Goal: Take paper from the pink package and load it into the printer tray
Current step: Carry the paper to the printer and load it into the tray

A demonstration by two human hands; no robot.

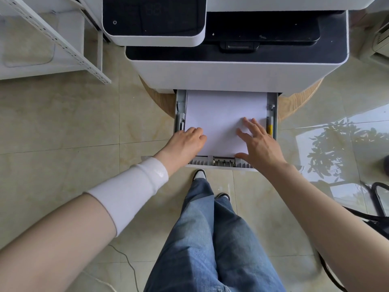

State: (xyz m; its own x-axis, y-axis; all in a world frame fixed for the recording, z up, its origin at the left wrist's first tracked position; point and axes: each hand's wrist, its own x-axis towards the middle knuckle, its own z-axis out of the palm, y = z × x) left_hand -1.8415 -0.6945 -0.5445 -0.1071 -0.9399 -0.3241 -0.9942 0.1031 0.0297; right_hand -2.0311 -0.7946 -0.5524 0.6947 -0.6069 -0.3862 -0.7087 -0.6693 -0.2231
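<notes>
A white and black printer [231, 72] stands on a round wooden stand, its paper tray [272, 114] pulled out toward me. A stack of white paper [223, 114] lies flat inside the tray. My left hand [185, 144] rests on the stack's near left corner, fingers curled over the paper edge. My right hand [259, 142] lies flat on the stack's near right part with fingers spread. The pink package is not in view.
A white metal shelf frame [63, 45] stands at the left. A black bag with straps [376, 209] sits on the tiled floor at the right. My legs in blue jeans [210, 239] stand just in front of the tray. A thin cable [128, 262] runs along the floor.
</notes>
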